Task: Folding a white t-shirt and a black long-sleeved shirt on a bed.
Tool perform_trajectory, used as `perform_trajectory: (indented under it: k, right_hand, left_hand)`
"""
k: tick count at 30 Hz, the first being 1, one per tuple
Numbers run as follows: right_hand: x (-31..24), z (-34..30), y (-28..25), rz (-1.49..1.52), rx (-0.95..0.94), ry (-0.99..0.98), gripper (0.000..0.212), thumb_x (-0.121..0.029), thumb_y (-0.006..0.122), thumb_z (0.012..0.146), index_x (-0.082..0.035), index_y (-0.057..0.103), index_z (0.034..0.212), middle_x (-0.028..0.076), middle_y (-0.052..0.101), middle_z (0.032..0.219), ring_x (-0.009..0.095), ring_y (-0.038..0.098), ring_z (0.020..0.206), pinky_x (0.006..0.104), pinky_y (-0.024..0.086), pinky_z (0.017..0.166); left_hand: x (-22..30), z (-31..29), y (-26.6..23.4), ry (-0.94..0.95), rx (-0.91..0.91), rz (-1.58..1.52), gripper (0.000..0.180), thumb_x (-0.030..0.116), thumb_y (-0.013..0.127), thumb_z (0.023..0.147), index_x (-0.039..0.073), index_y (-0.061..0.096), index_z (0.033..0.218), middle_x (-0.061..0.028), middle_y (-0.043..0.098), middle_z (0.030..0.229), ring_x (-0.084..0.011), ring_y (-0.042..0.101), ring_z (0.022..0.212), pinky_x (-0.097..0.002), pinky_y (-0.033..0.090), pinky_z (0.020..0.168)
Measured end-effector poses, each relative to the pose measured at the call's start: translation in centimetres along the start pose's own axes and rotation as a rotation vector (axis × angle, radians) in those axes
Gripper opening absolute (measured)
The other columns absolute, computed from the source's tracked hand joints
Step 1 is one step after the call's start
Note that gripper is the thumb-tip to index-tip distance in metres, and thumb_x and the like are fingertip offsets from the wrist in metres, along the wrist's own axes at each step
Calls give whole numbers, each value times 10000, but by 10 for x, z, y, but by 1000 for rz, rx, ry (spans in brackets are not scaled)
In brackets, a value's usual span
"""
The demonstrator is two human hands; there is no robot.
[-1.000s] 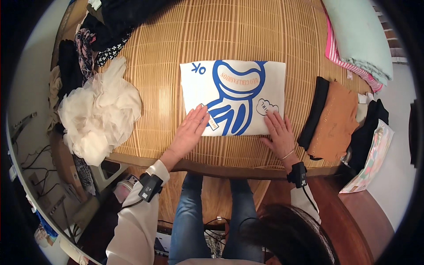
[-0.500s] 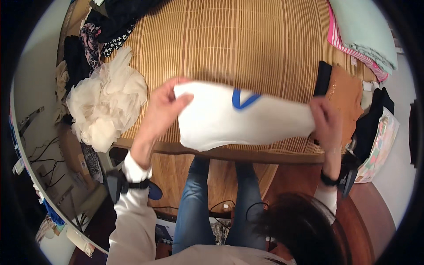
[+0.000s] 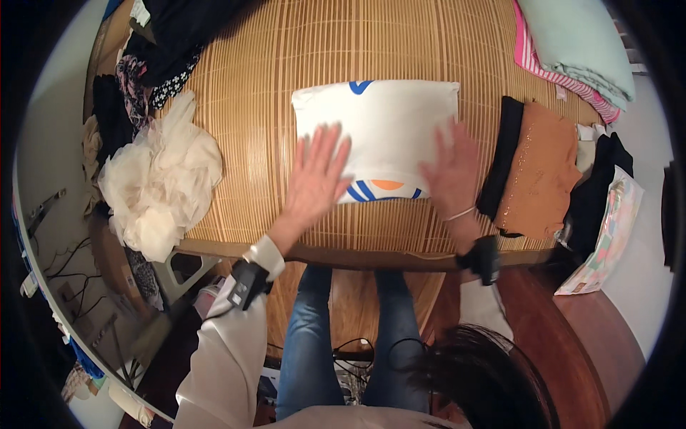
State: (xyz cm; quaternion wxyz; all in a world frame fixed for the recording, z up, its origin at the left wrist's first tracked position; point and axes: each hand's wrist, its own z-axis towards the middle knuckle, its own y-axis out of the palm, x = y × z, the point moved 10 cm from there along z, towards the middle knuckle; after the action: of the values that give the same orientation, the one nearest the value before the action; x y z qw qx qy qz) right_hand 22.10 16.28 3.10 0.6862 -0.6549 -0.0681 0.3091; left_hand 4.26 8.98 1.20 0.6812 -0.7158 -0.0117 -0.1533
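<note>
A folded white garment [image 3: 386, 132] with blue and orange print lies flat on the bamboo mat [image 3: 250, 143]. My left hand [image 3: 318, 171] rests palm down on its near left corner, fingers stretched and spread. On the near right corner is my right hand [image 3: 455, 168], also flat with fingers apart, slightly blurred by motion. Neither hand grips the cloth. Parts of the garment's near corners are hidden under my hands.
Cream tulle [image 3: 161, 179] is heaped at the left, below dark clothes [image 3: 179, 36]. On the right lie a folded orange-brown garment [image 3: 539, 171], a black folded piece [image 3: 500, 157], and a patterned pack [image 3: 604, 236]. A pale green quilt [image 3: 579, 43] sits far right.
The white garment went from being held up between both hands to lying flat on the mat. Both hands let go of its ends, moved closer together and opened out on it.
</note>
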Motion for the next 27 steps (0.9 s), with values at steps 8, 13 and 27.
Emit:
perform_trajectory:
  k: [8, 13, 27]
  right_hand:
    - [-13, -19, 17, -80, -122, -14, 600, -303, 624, 814, -80, 428, 1336, 138, 372, 1413, 294, 347, 1305, 473, 241, 1074]
    - [83, 23, 5, 522, 243, 467, 215, -105, 571, 858, -6, 599, 1047, 105, 603, 938, 182, 577, 804, 314, 471, 720]
    - [127, 85, 59, 1004, -7, 621, 249, -35, 664, 770, -25, 648, 1019, 8, 568, 770, 100, 501, 656, 233, 434, 617]
  left_hand:
    - [3, -21, -3, -67, -156, -223, 797, 342, 637, 794, -21, 267, 1399, -200, 175, 1491, -373, 140, 1390, -485, 110, 1134]
    - [19, 27, -25, -36, 1, -248, 815, 302, 656, 766, -43, 263, 1392, -194, 200, 1487, -365, 164, 1387, -485, 123, 1133]
    - [97, 81, 35, 83, 31, -288, 748, 428, 602, 803, -18, 368, 1356, -152, 270, 1472, -326, 177, 1388, -497, 113, 1126]
